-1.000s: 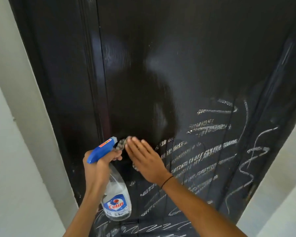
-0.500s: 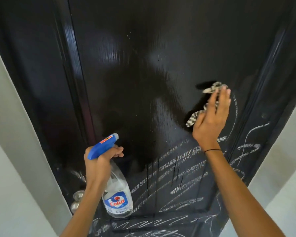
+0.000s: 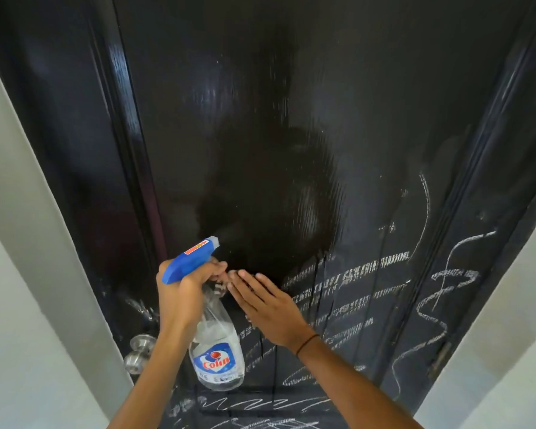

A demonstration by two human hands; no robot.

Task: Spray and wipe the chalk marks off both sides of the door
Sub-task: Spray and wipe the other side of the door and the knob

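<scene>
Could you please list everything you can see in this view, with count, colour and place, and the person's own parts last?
door: one, glossy black, fills the centre of the view.
chalk marks: many, white scribbles, on the door's lower and right part; the upper part looks wiped and wet.
door knob: one, silver, at the door's lower left edge.
walls: two, pale grey-white, either side of the door.
spray bottle: one, clear with a blue head and a red-lettered label, held in front of the door.
wristband: one, thin black, on the right wrist.
left hand: grips the bottle's neck.
right hand: fingers straight, flat against the door; any cloth beneath is hidden.
</scene>
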